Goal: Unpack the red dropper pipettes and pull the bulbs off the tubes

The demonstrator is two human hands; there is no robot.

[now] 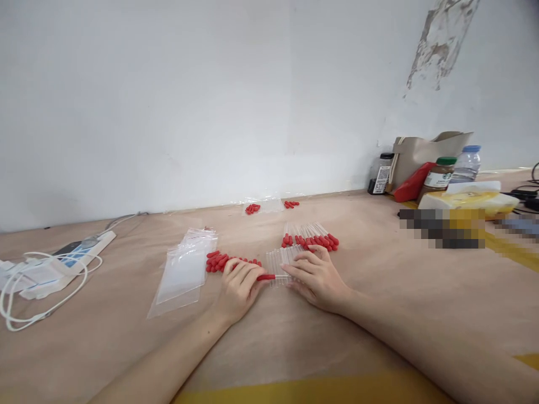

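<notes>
Near the table's middle, my left hand [242, 283] pinches the end of a red handle [265, 277] with a thin pale shaft pointing right. My right hand [318, 278] is closed at the shaft's far end, its fingers over a row of slim clear tubes [275, 258]. Whether it grips the shaft or a tube around it cannot be made out. Loose red handles [217, 261] lie in a pile just beyond my left hand. Behind the right one is a row of red-handled pieces [314, 238], thin pale shafts pointing away from me.
Flat clear plastic bags [185, 272] lie left of the pile. By the wall, another clear bag [269, 206] lies near small red groups. A power strip [80, 261] with white cables sits far left. Jars, a bottle, a beige bag [421, 154] and a tissue pack [467, 203] stand right.
</notes>
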